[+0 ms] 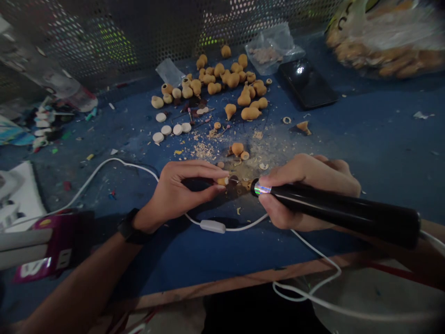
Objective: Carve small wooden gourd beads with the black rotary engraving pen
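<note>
While your left hand [181, 190] pinches a tiny tan gourd [222, 181] between thumb and fingertips, your right hand [306, 192] wraps closed around a glossy black pen grinder [340, 208], with a rainbow foil band [262, 189] shining at its front end. The gourd sits just past your left fingertips, above the blue mat [365, 139] and between your hands. Only a small sliver of its smooth, matte skin shows past your fingers. The grinder's tip is lost in shadow, so you can't tell whether it touches the gourd.

A thin white cord [118, 159] curves across the mat and passes under your left wrist, with a small white switch [212, 226] along it. A black band [130, 226] circles that wrist. Pale, flaky wood dust [203, 150] lies scattered ahead of your hands, near two small cut gourd pieces [238, 148]. Farther on, a loose heap of round, narrow-waisted gourds [232, 80] spreads across the mat, beside a row of flat white discs [166, 130]. Past them lie a dark, shiny phone [306, 83] and a clear plastic bag [267, 48] of pale chips, with a perforated metal screen [86, 37] rising behind.
</note>
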`<state>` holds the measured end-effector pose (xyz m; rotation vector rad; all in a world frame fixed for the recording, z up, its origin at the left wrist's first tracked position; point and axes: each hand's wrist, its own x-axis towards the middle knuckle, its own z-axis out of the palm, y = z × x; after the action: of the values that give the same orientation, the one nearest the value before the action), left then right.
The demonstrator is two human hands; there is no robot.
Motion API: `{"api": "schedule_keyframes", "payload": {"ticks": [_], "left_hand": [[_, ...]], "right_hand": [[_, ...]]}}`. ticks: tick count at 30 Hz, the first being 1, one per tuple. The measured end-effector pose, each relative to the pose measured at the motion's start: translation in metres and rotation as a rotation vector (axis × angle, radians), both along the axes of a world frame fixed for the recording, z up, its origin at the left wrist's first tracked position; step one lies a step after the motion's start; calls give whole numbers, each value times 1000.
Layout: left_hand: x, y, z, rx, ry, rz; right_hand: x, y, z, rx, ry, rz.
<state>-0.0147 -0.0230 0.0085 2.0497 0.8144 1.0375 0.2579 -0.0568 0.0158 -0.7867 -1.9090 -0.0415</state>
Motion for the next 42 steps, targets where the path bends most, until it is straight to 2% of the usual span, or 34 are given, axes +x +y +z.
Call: {"api": "schedule_keyframes", "payload": {"ticks": [8, 17, 32, 38, 42], "left_hand": [[1, 0, -1, 11, -30, -21], [1, 1, 1, -9, -22, -14], [1, 1, 2, -35, -12, 1], [0, 1, 2, -47, 18, 1], [0, 1, 1, -34, -17, 7]], "right_hand": [[0, -1, -3, 3, 11, -20], [1, -3, -8, -65, 15, -42], [0, 0, 0, 34, 11, 30], [2, -12, 8, -121, -76, -92], [3, -16, 11, -104, -69, -50]]}}
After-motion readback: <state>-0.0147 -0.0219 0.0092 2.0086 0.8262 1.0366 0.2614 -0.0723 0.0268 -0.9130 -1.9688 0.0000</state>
